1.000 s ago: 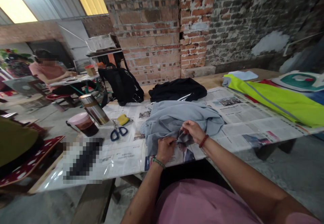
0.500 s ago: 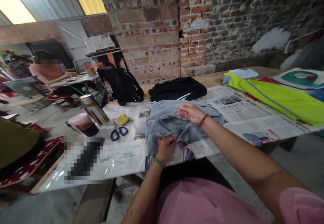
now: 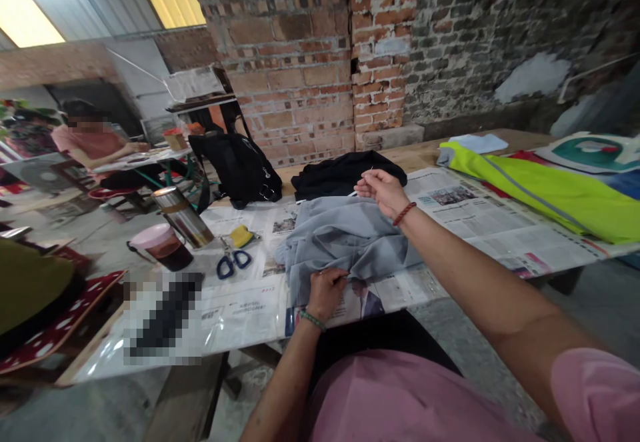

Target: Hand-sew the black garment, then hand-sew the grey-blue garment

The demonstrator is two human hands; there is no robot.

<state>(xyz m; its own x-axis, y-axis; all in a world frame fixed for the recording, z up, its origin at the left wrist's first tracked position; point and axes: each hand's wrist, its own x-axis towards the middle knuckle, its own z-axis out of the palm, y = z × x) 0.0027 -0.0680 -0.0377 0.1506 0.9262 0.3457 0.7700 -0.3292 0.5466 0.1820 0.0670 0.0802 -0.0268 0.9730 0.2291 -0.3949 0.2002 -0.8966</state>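
A grey piece of clothing point(image 3: 330, 245) lies bunched on the newspaper-covered table. My left hand point(image 3: 326, 293) is closed, pinching the front edge of the grey cloth. Higher up, above the far side of the cloth, my right hand point(image 3: 385, 190) is closed in a pinch. A thin, pale sliver that looks like a sewing needle point(image 3: 371, 169) shows at its fingertips. Any thread is too fine to make out. Behind the grey cloth sits a folded black garment point(image 3: 345, 172).
Left of the cloth are blue-handled scissors point(image 3: 234, 264), a yellow item point(image 3: 241, 236), a lidded cup of dark drink point(image 3: 163, 247) and a steel flask point(image 3: 183, 217). A black backpack point(image 3: 235, 169) stands behind. To the right lie a neon-yellow garment point(image 3: 540, 189) and an iron point(image 3: 590, 152).
My right hand has risen and moved away from the grey cloth, towards the black garment. My left hand stays at the cloth's front edge.
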